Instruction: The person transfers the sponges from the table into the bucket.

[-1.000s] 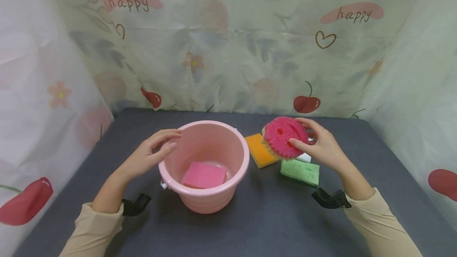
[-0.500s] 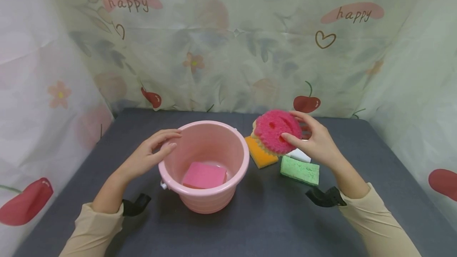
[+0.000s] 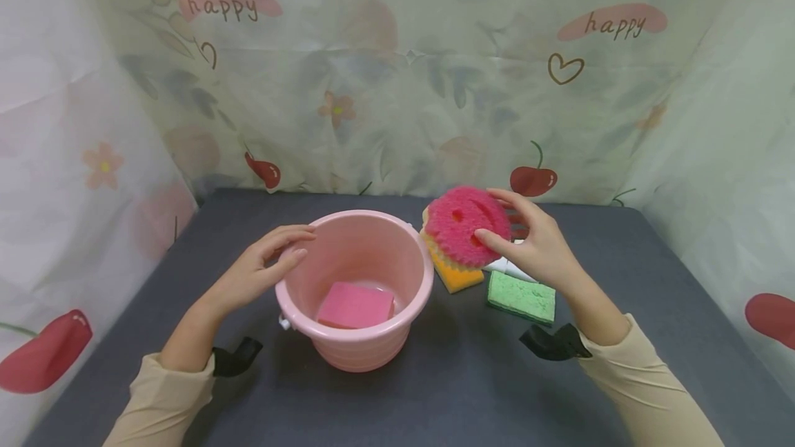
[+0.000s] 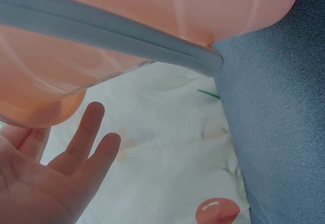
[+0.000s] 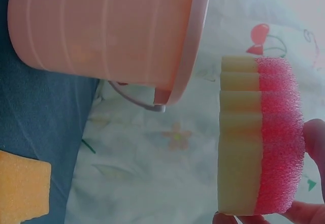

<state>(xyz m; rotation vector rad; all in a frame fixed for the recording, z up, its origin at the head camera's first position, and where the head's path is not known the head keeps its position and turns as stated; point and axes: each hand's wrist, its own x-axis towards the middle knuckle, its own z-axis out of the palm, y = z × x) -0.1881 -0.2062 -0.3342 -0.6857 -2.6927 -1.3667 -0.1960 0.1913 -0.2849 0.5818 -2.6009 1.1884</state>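
My right hand (image 3: 539, 240) pinches a round smiley-face sponge (image 3: 467, 227), thumb on its front, fingers behind. It has a scalloped edge, a pink scrubbing side and a cream foam side that shows in the right wrist view. The sponge is held up just right of a pink bucket (image 3: 355, 350). Inside the bucket lies a pink rectangular sponge (image 3: 357, 304). At the bucket's left rim is my left hand (image 3: 261, 267), fingers loosely bent and holding nothing; in the left wrist view its fingers (image 4: 94, 117) are spread beside the rim.
Right of the bucket lie an orange sponge (image 3: 458, 277), partly covered in view by the held one, a green sponge (image 3: 522, 296) and a white piece (image 3: 511, 267). The bucket's grey handle (image 4: 127, 38) hangs down its side. A printed curtain (image 3: 397, 88) surrounds the dark table (image 3: 435, 399).
My right hand has carried the smiley-face sponge left and slightly up, toward the bucket, uncovering more of the white piece and green sponge. The left hand stays still.
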